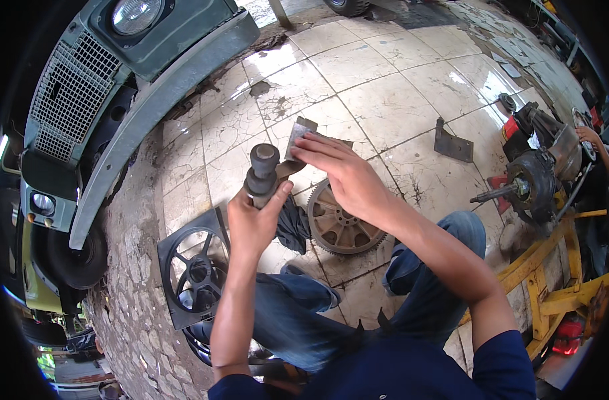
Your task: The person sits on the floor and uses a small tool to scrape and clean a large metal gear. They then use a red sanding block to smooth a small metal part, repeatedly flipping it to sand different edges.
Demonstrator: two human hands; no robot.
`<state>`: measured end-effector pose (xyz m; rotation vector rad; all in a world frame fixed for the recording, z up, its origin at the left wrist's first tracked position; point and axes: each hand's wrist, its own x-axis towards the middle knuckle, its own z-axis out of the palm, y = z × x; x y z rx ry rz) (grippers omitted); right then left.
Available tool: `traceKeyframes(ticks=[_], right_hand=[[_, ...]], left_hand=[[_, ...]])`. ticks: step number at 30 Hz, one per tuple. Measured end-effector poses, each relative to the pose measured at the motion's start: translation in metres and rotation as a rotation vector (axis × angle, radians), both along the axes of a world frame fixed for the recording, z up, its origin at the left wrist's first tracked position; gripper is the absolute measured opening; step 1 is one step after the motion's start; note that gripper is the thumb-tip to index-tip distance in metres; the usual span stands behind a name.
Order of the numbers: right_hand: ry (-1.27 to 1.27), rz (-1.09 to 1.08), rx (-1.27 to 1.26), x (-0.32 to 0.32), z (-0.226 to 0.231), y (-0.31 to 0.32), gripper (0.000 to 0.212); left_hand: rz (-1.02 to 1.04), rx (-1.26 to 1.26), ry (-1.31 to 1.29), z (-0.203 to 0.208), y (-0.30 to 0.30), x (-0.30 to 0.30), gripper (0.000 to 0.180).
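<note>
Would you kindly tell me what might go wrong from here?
If the left grip slackens, the dark metal part could drop, perhaps onto the toothed wheel below. The right grip lies partly over the flat grey piece, whose edge might scrape it. The dark cloth beside the toothed wheel could perhaps tangle underfoot.

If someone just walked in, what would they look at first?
Probably the toothed wheel, mid-picture on the tiled floor. Next, above the floor, the left hand gripping a dark knobbed part, and the right hand, its fingers over a grey flat piece. The green vehicle front at upper left stands out.
</note>
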<state>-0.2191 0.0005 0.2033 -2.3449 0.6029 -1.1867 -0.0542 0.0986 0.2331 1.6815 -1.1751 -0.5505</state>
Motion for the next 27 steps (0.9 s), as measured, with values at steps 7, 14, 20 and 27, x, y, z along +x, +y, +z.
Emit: traceKeyframes(ticks=[7,14,20,27], right_hand=[[0.109,0.046,-0.147,-0.005,-0.016,-0.011,0.055],[0.368,0.285,-0.038,-0.019,-0.035,0.025,0.05],[0.65,-0.011,-0.191,-0.023,-0.075,-0.01,0.044],[0.541,0.344,0.057,-0.013,-0.062,0.009,0.042]], left_hand=[[0.119,-0.104,0.301,-0.003,0.051,-0.035,0.036],[0.311,0.021,0.627,-0.054,0.074,-0.047,0.037],[0.286,0.127,0.67,-0.067,0.068,-0.053,0.037],[0.277,0.194,0.805,-0.083,0.075,-0.049,0.031]])
